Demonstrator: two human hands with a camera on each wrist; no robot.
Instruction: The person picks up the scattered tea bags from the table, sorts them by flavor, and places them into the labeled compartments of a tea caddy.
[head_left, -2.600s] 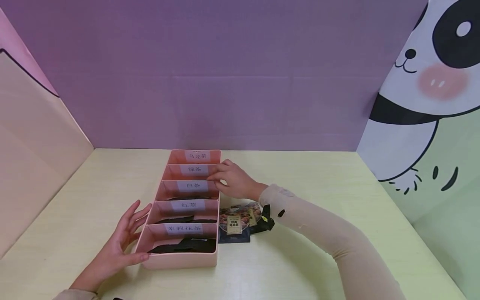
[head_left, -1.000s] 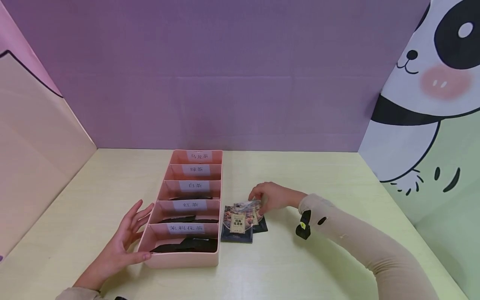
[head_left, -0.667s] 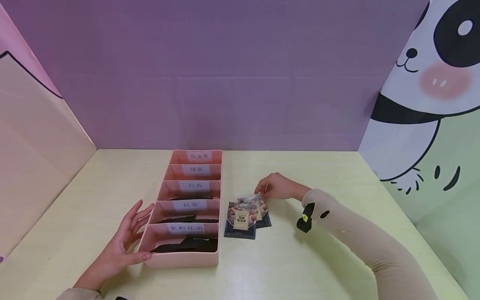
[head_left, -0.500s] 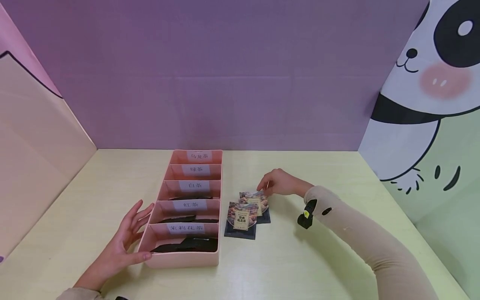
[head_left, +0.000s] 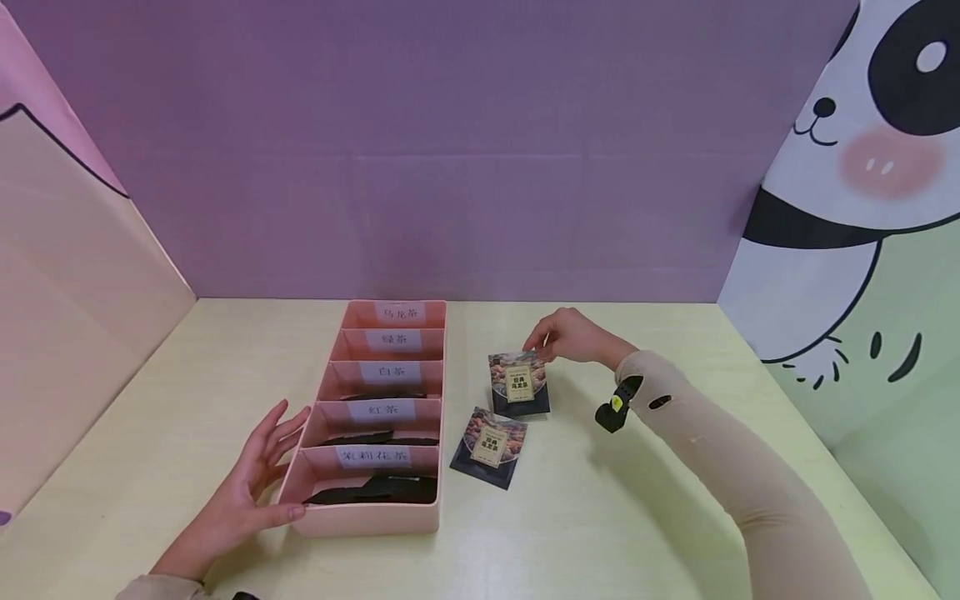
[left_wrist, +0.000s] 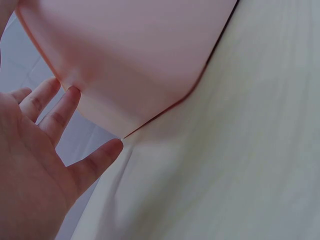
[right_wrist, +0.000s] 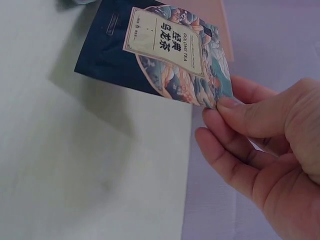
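Note:
My right hand pinches the top corner of a dark blue oolong tea sachet, thumb against fingers. The right wrist view shows that sachet raised off the table, its label facing the camera. A matching tea sachet lies tilted on the table, nearer to me. Left of both stands a pink divided box with labelled compartments. My left hand is spread along the box's near left side. In the left wrist view its fingertips touch the box wall.
Black packets lie in the nearest compartment, and dark packets also show in the two behind it. The two farthest compartments are partly hidden by their dividers. A purple backdrop rises behind the table, with printed panels at both sides.
My right hand has come from the box to the sachets, gripped one and drawn it away from me, clear of the other. The other sachet has turned slightly. My left hand stays put.

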